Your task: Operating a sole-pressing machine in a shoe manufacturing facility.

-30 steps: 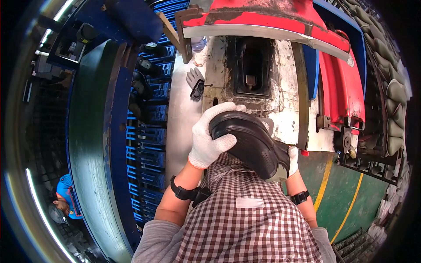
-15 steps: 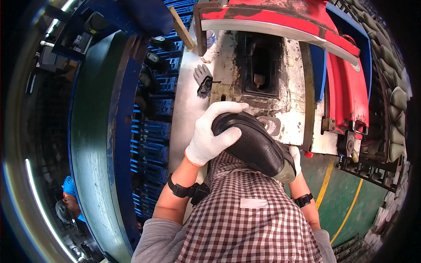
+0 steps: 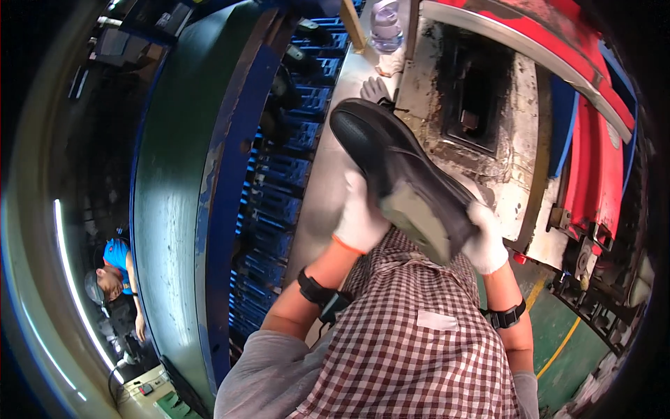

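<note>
Over steel bench (image 3: 328,188) | gloved hands: left (image 3: 359,220), right (image 3: 485,241) clamped on black shoe (image 3: 398,174) | blue conveyor (image 3: 209,174) alongside

shoe (image 3: 398,171): black, glossy; grey insole end showing
pose: tilted, toe pointing up and away
place: held in mid-air at chest height

One head-worn fisheye view looks steeply down, close over the shoe (image 3: 398,178), facing the press (image 3: 488,105) beyond it.
</note>
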{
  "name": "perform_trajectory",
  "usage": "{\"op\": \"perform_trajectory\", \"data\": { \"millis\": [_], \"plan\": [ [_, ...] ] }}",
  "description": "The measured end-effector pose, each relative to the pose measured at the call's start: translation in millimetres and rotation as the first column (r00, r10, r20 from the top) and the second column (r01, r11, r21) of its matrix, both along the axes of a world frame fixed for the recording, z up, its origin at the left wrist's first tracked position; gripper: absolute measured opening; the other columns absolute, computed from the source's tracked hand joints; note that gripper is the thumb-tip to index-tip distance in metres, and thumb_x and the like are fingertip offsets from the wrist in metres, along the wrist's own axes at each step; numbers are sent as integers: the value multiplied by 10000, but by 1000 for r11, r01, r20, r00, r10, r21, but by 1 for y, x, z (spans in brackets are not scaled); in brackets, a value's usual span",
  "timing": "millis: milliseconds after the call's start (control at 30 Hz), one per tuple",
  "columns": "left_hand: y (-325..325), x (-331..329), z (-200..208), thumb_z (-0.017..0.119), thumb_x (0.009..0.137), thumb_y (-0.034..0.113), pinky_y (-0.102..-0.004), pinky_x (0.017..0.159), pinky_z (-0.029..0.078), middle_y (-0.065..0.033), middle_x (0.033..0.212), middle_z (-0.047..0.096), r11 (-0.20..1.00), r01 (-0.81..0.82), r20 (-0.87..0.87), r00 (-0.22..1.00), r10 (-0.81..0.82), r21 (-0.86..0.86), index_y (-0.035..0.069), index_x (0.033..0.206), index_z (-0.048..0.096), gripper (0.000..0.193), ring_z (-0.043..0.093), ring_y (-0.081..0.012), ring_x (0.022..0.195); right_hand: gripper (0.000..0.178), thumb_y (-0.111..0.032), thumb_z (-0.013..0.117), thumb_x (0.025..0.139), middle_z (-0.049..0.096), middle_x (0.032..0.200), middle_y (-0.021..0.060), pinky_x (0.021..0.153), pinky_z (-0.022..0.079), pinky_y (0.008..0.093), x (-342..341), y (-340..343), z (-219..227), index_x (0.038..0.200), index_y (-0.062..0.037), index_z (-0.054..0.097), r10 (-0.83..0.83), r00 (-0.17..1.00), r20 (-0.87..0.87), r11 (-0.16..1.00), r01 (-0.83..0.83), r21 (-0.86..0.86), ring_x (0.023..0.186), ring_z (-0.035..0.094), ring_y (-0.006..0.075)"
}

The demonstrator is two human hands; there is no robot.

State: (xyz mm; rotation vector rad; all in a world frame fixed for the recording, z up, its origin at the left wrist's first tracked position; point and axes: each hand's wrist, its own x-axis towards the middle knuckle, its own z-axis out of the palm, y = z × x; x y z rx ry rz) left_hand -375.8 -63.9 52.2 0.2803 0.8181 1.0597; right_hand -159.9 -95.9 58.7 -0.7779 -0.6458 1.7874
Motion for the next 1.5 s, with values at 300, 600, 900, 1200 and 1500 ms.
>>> {"op": "perform_trajectory", "data": {
  "millis": [300, 600, 900, 1200, 1500],
  "plan": [
    [-20, -84, -58, 543, 923, 432, -444, 1058, 516, -113, 1298, 677, 944, -326, -122, 940, 319, -43, 63, 1379, 590, 589, 653, -293, 1191, 585, -271, 651, 1009, 639, 1379, 186, 1141, 420, 414, -54, 37, -22, 1501, 7, 498, 314, 679, 663, 863, -496, 100, 1316, 582, 285],
    [78, -262, -166, 681, 880, 305, -397, 725, 567, -10, 947, 689, 770, -558, -662, 708, 246, -310, 146, 908, 665, 162, 679, -195, 870, 249, -119, 723, 849, 709, 1043, 151, 936, 508, 470, 5, 33, -61, 1093, -70, 733, -512, -110, 852, 819, -362, 445, 1048, 650, 382],
    [105, -369, -218, 734, 941, 394, -454, 1209, 344, -286, 1645, 343, 961, -275, -989, -143, -40, 1, -36, 1645, 144, 1014, 389, -428, 1496, 210, -107, 713, 841, 670, 922, 125, 818, 503, 452, -6, 38, -58, 1045, -89, 754, -438, -105, 893, 845, -388, 369, 890, 626, 344],
    [-41, -339, -231, 767, 922, 216, -456, 1062, 512, -268, 1418, 590, 194, -885, -841, -304, 449, 424, -42, 1437, 507, 632, 616, -374, 1261, 237, -67, 656, 876, 704, 996, 118, 884, 483, 443, -4, 35, -65, 1095, -76, 745, -424, -171, 889, 847, -422, 323, 922, 635, 331],
    [-153, -524, -280, 443, 940, 718, -634, 1096, 341, -29, 1386, 674, 825, -560, -890, 411, 197, -76, 194, 1297, 703, 686, 545, -316, 1326, 225, -40, 636, 875, 715, 1016, 125, 895, 483, 435, -5, 39, -61, 1073, -59, 742, -380, -176, 908, 857, -436, 275, 946, 646, 337]
  ]
}}
